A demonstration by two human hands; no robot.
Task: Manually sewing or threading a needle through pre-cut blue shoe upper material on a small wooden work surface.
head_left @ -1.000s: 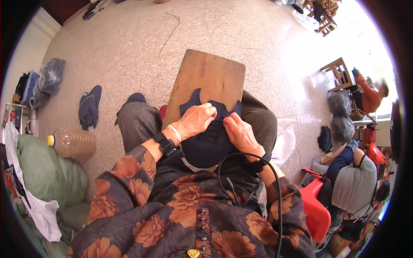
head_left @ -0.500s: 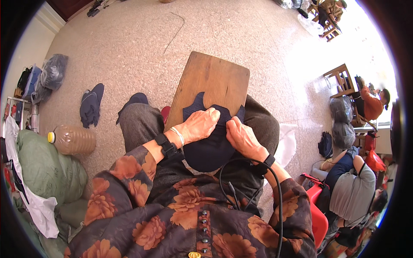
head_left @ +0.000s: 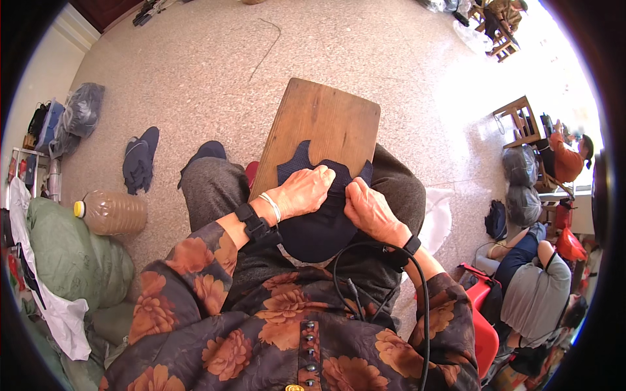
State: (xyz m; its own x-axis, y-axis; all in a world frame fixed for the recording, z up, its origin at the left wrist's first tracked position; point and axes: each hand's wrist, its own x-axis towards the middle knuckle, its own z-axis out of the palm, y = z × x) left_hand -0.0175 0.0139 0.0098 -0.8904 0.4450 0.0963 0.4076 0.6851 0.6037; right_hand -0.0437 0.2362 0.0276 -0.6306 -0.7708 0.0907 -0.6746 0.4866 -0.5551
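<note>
A dark navy cap [head_left: 317, 234] lies on a wooden board [head_left: 326, 117] across my lap. Its smooth rounded part points toward me, and textured flaps spread over the board. My left hand [head_left: 303, 191] is closed on the cap's middle, knuckles up, with the fingertips hidden. To its right, my right hand [head_left: 372, 210] pinches the fabric near the cap's right edge. Whether a small tool or thread is between the fingers cannot be made out. A black cable [head_left: 425, 313] loops beside my right wrist.
Navy caps [head_left: 138, 159] lie on the floor to the left, near a large brownish plastic jug [head_left: 116, 212] and a green sack [head_left: 72, 254]. On the right are a red chair [head_left: 482, 332], dark plastic bags [head_left: 521, 186], a wooden stool [head_left: 518, 124] and several seated people.
My right hand has shifted slightly and turned a little on the fabric. My left hand stays nearly in place, and the cap has barely moved.
</note>
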